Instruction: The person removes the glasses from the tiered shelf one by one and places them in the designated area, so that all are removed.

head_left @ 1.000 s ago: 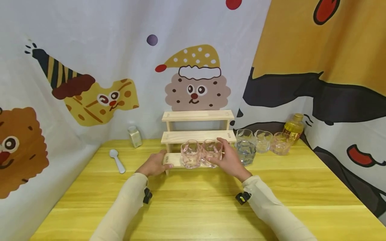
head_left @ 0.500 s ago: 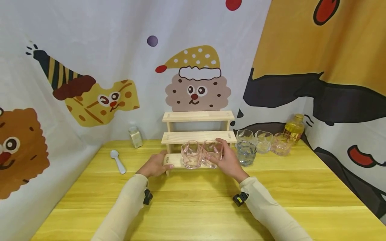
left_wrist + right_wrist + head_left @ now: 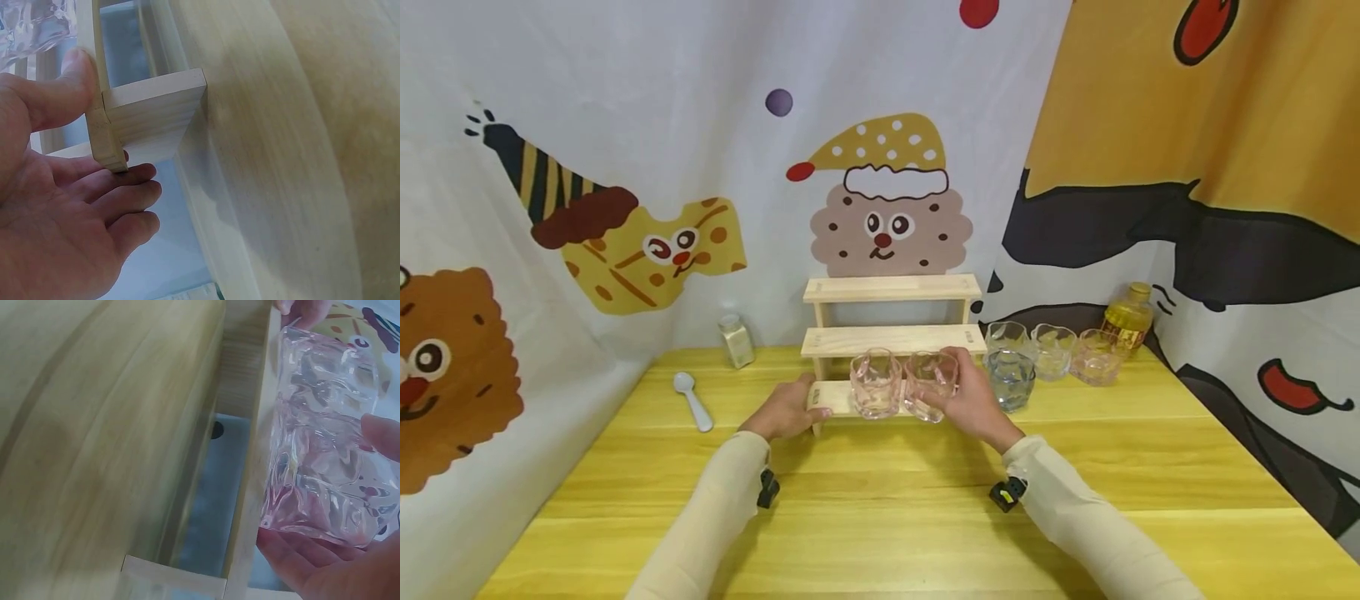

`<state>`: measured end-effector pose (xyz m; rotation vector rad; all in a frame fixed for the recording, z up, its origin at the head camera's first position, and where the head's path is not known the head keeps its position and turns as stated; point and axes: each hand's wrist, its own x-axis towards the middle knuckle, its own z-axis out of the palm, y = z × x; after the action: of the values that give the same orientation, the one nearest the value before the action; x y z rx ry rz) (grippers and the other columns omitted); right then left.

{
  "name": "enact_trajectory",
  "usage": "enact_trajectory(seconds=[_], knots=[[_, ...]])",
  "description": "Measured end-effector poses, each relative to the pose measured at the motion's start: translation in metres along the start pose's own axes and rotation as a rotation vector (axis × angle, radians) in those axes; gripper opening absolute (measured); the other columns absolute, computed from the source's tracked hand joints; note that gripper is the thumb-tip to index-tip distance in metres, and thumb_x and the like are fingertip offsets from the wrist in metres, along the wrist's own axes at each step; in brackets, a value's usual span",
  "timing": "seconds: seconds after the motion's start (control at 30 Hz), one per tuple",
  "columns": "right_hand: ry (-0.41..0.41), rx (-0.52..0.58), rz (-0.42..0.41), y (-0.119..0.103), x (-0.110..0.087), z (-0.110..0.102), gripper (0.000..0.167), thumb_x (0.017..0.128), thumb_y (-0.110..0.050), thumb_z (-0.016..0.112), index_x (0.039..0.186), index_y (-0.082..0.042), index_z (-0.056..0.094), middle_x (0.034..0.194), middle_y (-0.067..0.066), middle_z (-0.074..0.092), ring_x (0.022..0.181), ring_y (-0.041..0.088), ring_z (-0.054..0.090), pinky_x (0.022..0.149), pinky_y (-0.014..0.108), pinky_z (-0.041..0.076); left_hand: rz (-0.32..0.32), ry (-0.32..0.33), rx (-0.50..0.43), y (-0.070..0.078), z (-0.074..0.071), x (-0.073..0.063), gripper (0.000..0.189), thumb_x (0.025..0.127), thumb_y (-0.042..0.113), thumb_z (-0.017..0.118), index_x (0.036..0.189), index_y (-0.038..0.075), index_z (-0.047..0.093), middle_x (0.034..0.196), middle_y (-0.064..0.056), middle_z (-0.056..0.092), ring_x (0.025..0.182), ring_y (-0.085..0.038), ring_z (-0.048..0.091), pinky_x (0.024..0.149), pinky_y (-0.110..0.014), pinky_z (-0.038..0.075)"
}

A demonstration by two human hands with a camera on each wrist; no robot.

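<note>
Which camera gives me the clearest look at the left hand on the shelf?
The left wrist view: it shows the left hand close up, thumb and fingers at the end of the shelf. The head view shows it smaller, from above, and the right wrist view catches only a small part at its top edge.

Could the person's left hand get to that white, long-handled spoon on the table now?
Probably yes: nothing visible stands between the left hand and the white, long-handled spoon on the yellow wooden table. The hand would likely first have to release the light wooden three-tier rack.
</note>
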<state>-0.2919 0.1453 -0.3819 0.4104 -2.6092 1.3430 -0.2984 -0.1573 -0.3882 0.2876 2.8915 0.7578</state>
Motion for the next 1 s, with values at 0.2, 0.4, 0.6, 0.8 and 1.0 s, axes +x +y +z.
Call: enact_trajectory(seconds=[0.2,0.4,0.6,0.8,1.0], knots=[[-0.026,-0.01,0.021,0.0,-0.01,-0.01,0.077,0.085,-0.029,0.081,0.145,-0.004,0.039,0.126,0.019,0.061,0.108,0.032,0.06,0.09,0.047,0.051,-0.01,-0.004,-0.008,-0.001,0.001,-0.001,0.069,0.098,0.029,0.066,0.151,-0.001,0.035,0.137,-0.03,0.057,0.125,-0.044,0.058,0.105,-0.056,0.048],[-0.02,-0.031,-0.004,0.003,-0.022,-0.027,0.074,0.086,-0.029,0.08,0.144,-0.005,0.041,0.124,0.018,0.062,0.1,0.028,0.06,0.082,0.036,0.049,-0.028,-0.021,-0.016,0.0,0.0,-0.002,0.072,0.099,0.03,0.064,0.154,-0.001,0.03,0.147,-0.032,0.048,0.136,-0.048,0.048,0.112,-0.059,0.042],[-0.005,-0.098,-0.02,0.007,-0.036,-0.05,0.076,0.086,-0.03,0.08,0.146,-0.004,0.04,0.128,0.019,0.065,0.102,0.029,0.062,0.083,0.04,0.05,-0.025,-0.005,-0.021,-0.001,-0.002,-0.002,0.071,0.099,0.029,0.065,0.154,-0.001,0.031,0.145,-0.031,0.05,0.134,-0.046,0.05,0.11,-0.058,0.044],[-0.004,-0.144,-0.068,0.022,-0.055,-0.072,0.071,0.087,-0.028,0.08,0.141,-0.002,0.044,0.123,0.018,0.068,0.104,0.028,0.064,0.084,0.037,0.052,-0.019,-0.002,-0.036,-0.001,-0.001,-0.002,0.07,0.098,0.028,0.066,0.152,0.0,0.034,0.141,-0.031,0.054,0.131,-0.045,0.054,0.108,-0.057,0.046],[-0.009,-0.158,-0.053,0.043,-0.069,-0.096,0.068,0.087,-0.026,0.08,0.14,-0.002,0.045,0.124,0.016,0.068,0.106,0.03,0.065,0.083,0.027,0.054,-0.022,-0.004,-0.031,-0.003,0.002,-0.001,0.07,0.098,0.029,0.065,0.153,0.0,0.033,0.142,-0.03,0.054,0.13,-0.045,0.054,0.107,-0.057,0.046]])
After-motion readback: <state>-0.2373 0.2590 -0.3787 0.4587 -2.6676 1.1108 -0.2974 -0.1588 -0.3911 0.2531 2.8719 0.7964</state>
